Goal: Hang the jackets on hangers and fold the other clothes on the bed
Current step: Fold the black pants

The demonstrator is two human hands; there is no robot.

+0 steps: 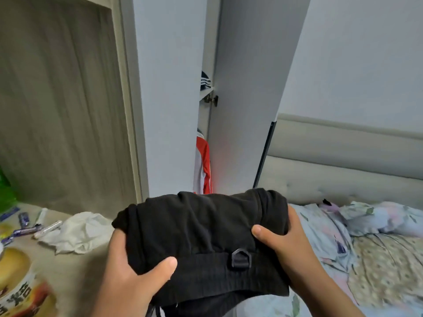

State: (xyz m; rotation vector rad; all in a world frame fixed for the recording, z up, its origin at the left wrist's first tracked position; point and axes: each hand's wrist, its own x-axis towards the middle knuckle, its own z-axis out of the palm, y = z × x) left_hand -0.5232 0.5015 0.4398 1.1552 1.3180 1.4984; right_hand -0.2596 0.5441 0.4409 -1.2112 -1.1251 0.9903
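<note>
A folded black garment [196,227] with a waistband and a plastic D-ring is held up in front of me, between both hands. My left hand [132,277] grips its left side, thumb on top. My right hand [283,243] grips its right side the same way. Behind it stands a white wardrobe [169,110] with its door [247,99] ajar. A red and white jacket [202,165] hangs inside the gap, and a dark striped item [205,81] lies on a shelf above. The bed [366,259] with floral bedding lies to the right.
A bedside surface [75,271] at the left holds a crumpled white cloth [77,232], several small wrappers and tubes [29,227] and a printed tin [20,287]. A padded headboard [343,161] runs along the white wall. A wood-grain panel [61,110] stands left of the wardrobe.
</note>
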